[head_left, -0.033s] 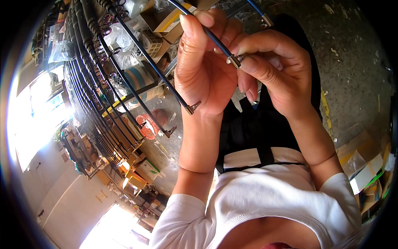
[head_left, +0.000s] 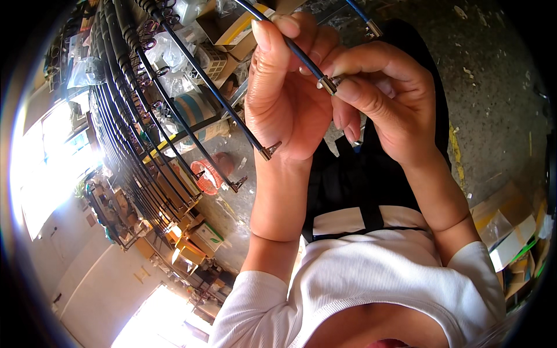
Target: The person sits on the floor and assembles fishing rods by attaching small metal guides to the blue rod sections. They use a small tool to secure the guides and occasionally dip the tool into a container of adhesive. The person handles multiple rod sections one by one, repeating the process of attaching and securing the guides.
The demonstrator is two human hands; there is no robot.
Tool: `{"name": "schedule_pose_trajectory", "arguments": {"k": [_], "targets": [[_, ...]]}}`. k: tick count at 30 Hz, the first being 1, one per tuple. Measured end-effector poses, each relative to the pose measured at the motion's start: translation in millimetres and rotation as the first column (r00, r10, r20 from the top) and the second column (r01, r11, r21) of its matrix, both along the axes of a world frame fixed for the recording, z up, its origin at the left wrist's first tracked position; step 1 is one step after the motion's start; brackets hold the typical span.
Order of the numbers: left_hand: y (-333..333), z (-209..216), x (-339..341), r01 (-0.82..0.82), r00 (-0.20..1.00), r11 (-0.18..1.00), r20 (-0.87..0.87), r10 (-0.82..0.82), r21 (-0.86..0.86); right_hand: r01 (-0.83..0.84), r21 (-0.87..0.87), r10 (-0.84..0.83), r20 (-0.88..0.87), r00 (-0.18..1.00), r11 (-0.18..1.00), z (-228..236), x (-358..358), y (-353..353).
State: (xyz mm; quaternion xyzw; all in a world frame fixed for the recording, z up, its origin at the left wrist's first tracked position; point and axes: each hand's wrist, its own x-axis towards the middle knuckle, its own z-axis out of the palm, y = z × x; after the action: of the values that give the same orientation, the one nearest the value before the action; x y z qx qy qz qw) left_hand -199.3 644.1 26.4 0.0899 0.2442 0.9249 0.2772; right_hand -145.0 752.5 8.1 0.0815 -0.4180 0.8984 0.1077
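Note:
Between the thumb and fingers of my left hand [head_left: 284, 87] runs a thin dark blue fishing rod [head_left: 301, 56], slanting down to the right. A shiny metal collar [head_left: 328, 86] caps its lower end. Right at that collar, my right hand [head_left: 394, 93] pinches a small metal fitting [head_left: 337, 80], mostly covered by the thumb and forefinger. To the left of my left wrist hangs another rod [head_left: 223, 103], whose tip carries a metal collar and a small bracket-like fitting [head_left: 272, 149]. A blue rod with a metal end [head_left: 371, 26] shows beyond my right hand.
Many dark rods [head_left: 125, 116] lean in a row on the left. Behind them are a red basket [head_left: 210, 181], cardboard boxes [head_left: 206, 236], plastic bags [head_left: 88, 71] and an open carton [head_left: 223, 26]. More cardboard [head_left: 510, 238] lies at the right, on the concrete floor [head_left: 493, 116].

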Motion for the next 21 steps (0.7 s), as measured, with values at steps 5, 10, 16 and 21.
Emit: {"name": "schedule_pose_trajectory", "arguments": {"k": [5, 10, 16, 21], "targets": [[-1.0, -5.1, -0.2, 0.034, 0.999, 0.998, 0.010, -0.035, 0.057, 0.020, 0.001, -0.020, 0.007, 1.000, 1.000, 0.3, 0.2, -1.5], [-0.6, -4.1, 0.2, 0.037, 0.999, 0.998, 0.010, -0.038, 0.041, 0.016, 0.007, -0.016, 0.016, 1.000, 1.000, 0.0, 1.6, -1.1], [-7.4, -5.3, -4.5, 0.091, 0.995, 0.992, 0.036, -0.094, 0.085, 0.006, -0.015, -0.006, 0.026, 1.000, 1.000, 0.6, 1.4, -2.0], [-4.5, -6.8, -2.0, 0.052, 0.999, 0.996, 0.010, -0.053, 0.066, 0.026, 0.003, -0.026, 0.005, 1.000, 1.000, -0.4, 0.7, -3.6]]}}
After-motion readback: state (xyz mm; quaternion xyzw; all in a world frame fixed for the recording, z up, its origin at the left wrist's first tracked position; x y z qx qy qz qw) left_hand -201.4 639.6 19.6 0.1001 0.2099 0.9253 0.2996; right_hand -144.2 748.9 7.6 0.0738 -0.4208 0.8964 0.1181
